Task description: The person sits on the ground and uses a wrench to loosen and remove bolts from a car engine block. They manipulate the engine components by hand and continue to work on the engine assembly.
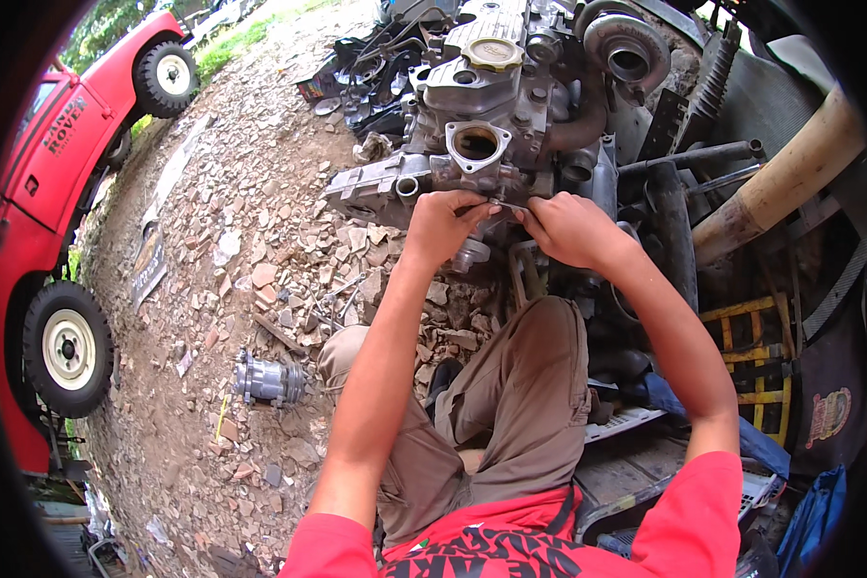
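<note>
In front of me stands a grey metal engine with a round filler cap on top. A silver three-cornered flange surrounds a dark round opening on its near side. Just below that flange, my left hand is closed in a pinch, thumb and forefinger meeting at the engine. My right hand is closed too, its fingertips a short way to the right. A thin metal piece runs between the fingertips, partly hidden; its kind is unclear, and what the left fingers grip is too small to make out.
A cylindrical metal engine part lies on the stony ground left of my knees. A red off-road vehicle stands at far left. Right of the engine are a turbocharger, dark pipes, a thick pale pole and a yellow frame.
</note>
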Motion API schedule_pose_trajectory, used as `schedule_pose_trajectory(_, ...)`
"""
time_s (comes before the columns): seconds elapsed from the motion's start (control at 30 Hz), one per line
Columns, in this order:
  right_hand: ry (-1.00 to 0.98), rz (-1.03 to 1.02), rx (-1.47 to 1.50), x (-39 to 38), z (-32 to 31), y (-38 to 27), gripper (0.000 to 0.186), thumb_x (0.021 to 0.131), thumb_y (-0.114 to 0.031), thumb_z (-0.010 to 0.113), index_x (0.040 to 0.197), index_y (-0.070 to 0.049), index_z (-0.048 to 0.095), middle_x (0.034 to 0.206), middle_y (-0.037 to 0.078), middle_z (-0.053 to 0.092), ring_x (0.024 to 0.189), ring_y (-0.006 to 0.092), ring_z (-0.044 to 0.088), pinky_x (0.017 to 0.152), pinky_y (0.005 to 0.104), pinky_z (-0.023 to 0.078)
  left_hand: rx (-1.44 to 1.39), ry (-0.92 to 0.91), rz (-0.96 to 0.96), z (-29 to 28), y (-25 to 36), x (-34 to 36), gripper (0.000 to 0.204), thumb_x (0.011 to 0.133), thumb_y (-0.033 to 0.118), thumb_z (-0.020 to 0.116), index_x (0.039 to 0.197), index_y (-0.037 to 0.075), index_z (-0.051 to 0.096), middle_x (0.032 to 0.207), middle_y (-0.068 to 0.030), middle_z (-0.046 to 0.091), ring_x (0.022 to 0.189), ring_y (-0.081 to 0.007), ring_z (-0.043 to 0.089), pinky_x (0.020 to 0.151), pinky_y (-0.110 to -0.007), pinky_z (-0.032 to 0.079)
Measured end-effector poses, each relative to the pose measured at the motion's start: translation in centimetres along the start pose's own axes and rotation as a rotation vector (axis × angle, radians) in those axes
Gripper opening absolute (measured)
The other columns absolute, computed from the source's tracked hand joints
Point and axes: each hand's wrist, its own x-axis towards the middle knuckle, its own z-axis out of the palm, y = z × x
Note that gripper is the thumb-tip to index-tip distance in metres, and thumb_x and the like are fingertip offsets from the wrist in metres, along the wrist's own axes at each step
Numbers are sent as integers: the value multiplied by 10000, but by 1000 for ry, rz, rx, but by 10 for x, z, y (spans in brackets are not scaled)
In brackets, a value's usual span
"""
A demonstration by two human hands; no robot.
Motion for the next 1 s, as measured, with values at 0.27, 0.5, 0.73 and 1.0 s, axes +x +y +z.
schedule_pose_trajectory(0.27,-181,-76,-232,17,-40,-14,125,755,-85,597,781,-9,694,782,192,687,765,355,683,682,435,549,36,75,83,9,-4,3,179,804,157,774,917,21,746,667,-122,670,519,-135,561,530,-307,456)
schedule_pose_trajectory(0.5,-230,-66,-293,27,-46,-20,113,750,-94,606,740,-14,685,746,183,679,737,358,676,661,446,535,-1,64,-24,10,3,4,187,797,143,786,914,2,749,688,-83,683,533,-104,541,522,-274,443)
schedule_pose_trajectory(0.73,21,-160,-230,14,-24,4,139,816,-148,630,759,-27,667,749,191,676,717,357,680,653,451,544,28,124,87,14,-2,3,184,807,132,785,931,2,749,692,-62,697,573,-55,567,533,-245,451)
schedule_pose_trajectory(1.0,530,-156,173,-9,64,31,216,924,-212,626,820,-44,535,665,149,611,609,358,621,529,444,468,13,95,71,12,-1,6,195,773,120,807,901,-13,743,741,-96,712,607,-93,617,562,-246,477)
